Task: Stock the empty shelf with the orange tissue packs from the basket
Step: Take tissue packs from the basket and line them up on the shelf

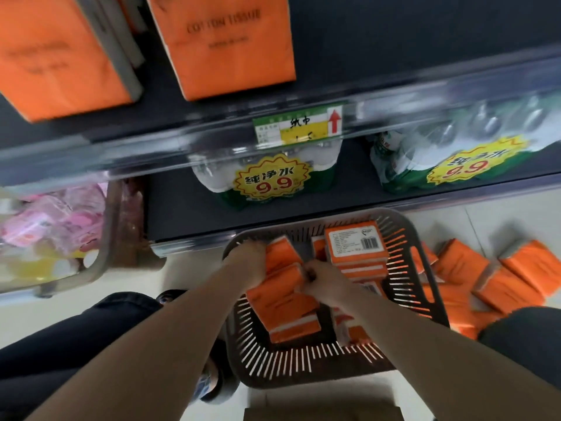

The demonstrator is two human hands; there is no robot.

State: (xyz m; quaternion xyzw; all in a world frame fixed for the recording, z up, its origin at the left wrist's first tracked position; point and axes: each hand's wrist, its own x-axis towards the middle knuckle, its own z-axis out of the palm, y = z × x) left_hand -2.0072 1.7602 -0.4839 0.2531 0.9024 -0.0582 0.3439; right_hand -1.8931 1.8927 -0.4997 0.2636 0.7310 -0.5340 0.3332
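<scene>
While both hands grip packs (pixel 282 296), the basket (pixel 403 247) abuts the shelf edge (pixel 194 241).

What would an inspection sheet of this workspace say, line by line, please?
Surface: pale tiled floor under a dark slotted basket.
Job's things: orange tissue packs in the basket; two large orange packs already on the upper shelf.
Clutter: loose orange packs on the floor to the right of the basket.
Grippers: left hand and right hand both on packs in the basket.
Cables: nothing seen.
Surroundings: bottled water packs with 9.9 labels on the lower shelf; pink goods in a bin on the left.
</scene>
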